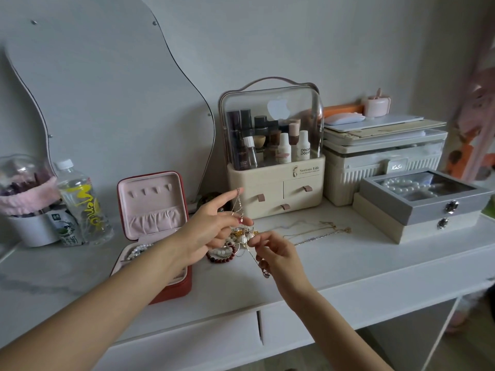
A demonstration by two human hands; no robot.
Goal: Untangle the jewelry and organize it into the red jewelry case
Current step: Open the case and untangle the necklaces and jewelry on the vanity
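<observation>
Both hands, left hand (211,226) and right hand (273,253), pinch thin chain (238,207) above tangled pile (235,242); light, snag-prone, best held near knot.

Soft, dim daylight fills the scene, brighter toward the right edge. Shadows are faint. A pale glare patch sits on the clear organizer lid (278,108). Wide-angle bending curves the edges; the far right is blurred.

Pale grey wall (267,36) behind white vanity table (348,269) — two shallow drawers (294,325) under its top. Wavy frameless mirror (93,89) leans against wall at left. Soft, dim daylight — patterned curtain (476,116) at far right.
</observation>
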